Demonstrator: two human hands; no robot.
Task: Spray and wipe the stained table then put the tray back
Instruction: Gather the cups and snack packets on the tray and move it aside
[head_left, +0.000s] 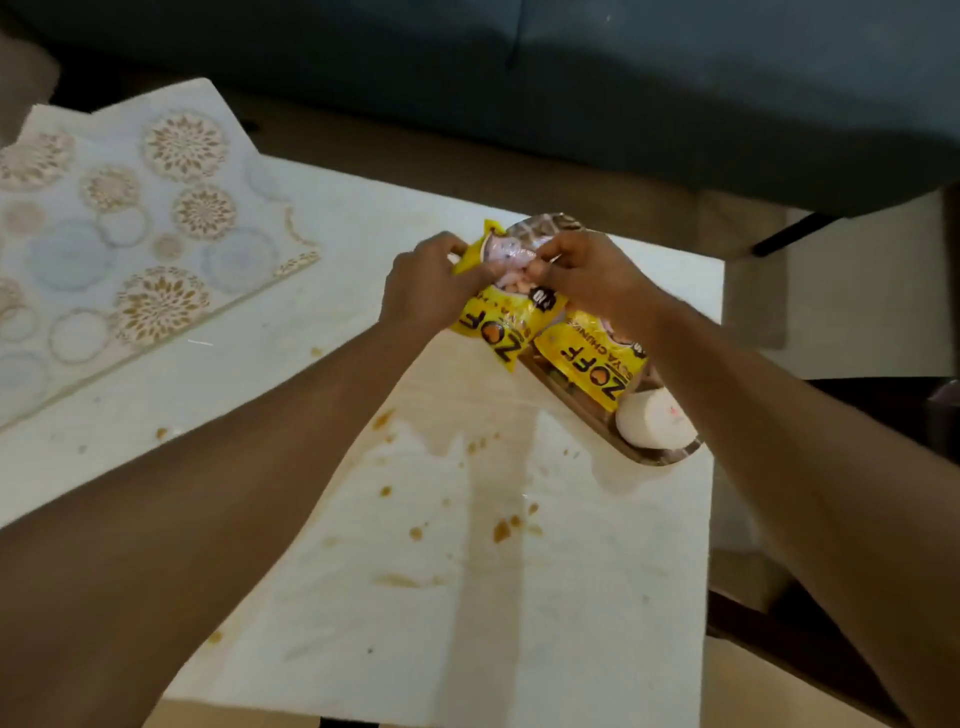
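Hands: our left hand (431, 288) and right hand (587, 278) both pinch one yellow packet (498, 322);
Tray (660, 454): on the stained table (467, 597)

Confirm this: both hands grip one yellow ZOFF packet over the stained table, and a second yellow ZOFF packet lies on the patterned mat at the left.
Not quite. The head view shows the second yellow ZOFF packet lying in the tray at the right, not on the patterned mat. The rest holds: left hand and right hand grip one yellow ZOFF packet over the stained table.

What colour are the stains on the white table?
Orange-brown spots and smears on the white table, clearest in the head view.
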